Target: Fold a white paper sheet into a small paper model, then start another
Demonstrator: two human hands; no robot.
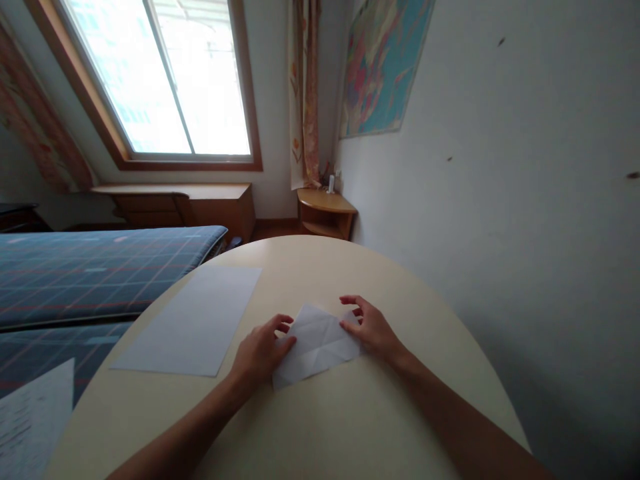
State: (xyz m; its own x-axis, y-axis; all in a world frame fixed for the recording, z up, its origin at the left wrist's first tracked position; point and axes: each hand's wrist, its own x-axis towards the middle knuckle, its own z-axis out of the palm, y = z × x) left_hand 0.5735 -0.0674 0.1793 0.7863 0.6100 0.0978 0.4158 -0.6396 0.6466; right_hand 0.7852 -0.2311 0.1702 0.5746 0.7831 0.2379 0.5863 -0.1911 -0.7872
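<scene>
A creased, folded sheet of white paper (pixel 317 343) is between my two hands, just over the round table (pixel 350 427). My left hand (pixel 263 347) grips its left edge, thumb on top and fingers curled behind. At the upper right edge, my right hand (pixel 367 323) pinches the paper between thumb and fingers, with the index finger stretched out above it. Fold lines cross the paper's face. The fingertips behind the sheet are partly hidden.
A flat blank sheet (pixel 195 323) lies on the table's left part. Further left is a bed with a plaid cover (pixel 100 273), and a printed sheet (pixel 37 420) is at lower left. A white wall (pixel 525 233) stands close on the right. A corner shelf (pixel 327 203) is beyond the table.
</scene>
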